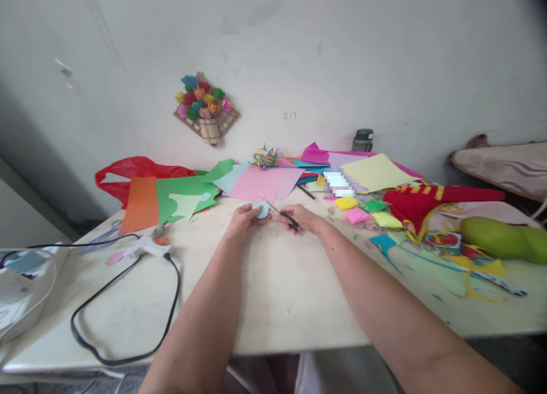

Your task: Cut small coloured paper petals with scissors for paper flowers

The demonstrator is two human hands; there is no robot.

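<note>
Overall, head view, clock face centred on the light blue paper piece (261,210), which sits above the worktable (273,303) with its outline rounded. My left hand (245,218) has it pinched between thumb and fingers, closed on its near-left side. My right hand (299,218) is closed around the black handles of the scissors (290,219); their blades point toward 10 o'clock, close to the paper's right edge. Whether the blades are parted or touching the paper, I cannot tell.

Assessment of method: feed the rim by turning the paper with the left hand, and hold the scissors steady. Short bites near the blade roots should suit the curve; snipping with the tips risks flat corners. Left fingertips ought to remain clear of the cutting line, pinching lightly to avoid creases.

Surroundings: pink sheet (267,182) at 12 o'clock; pink packet (357,215) near 3; white glue gun (149,244) between 8 and 9, its black cable (177,291) looped nearer me. Clearance around both wrists: adequate, in my judgement.
</note>
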